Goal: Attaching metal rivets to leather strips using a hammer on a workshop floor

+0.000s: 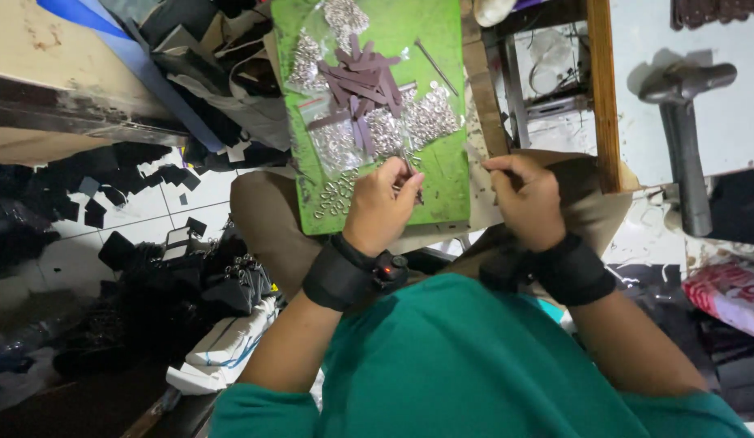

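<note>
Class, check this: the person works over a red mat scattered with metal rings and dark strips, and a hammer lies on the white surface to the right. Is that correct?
Not quite: the mat is green, not red, as the head view shows. The rest holds: metal rings and dark strips lie on it, and a hammer rests on the white surface to the right.

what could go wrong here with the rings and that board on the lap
1. The green board rests on the person's knees; a shift could tip it and spill the loose rings near its lower edge.
2. The left hand pinches a small metal piece over the edge; it could drop into the floor clutter.
</note>
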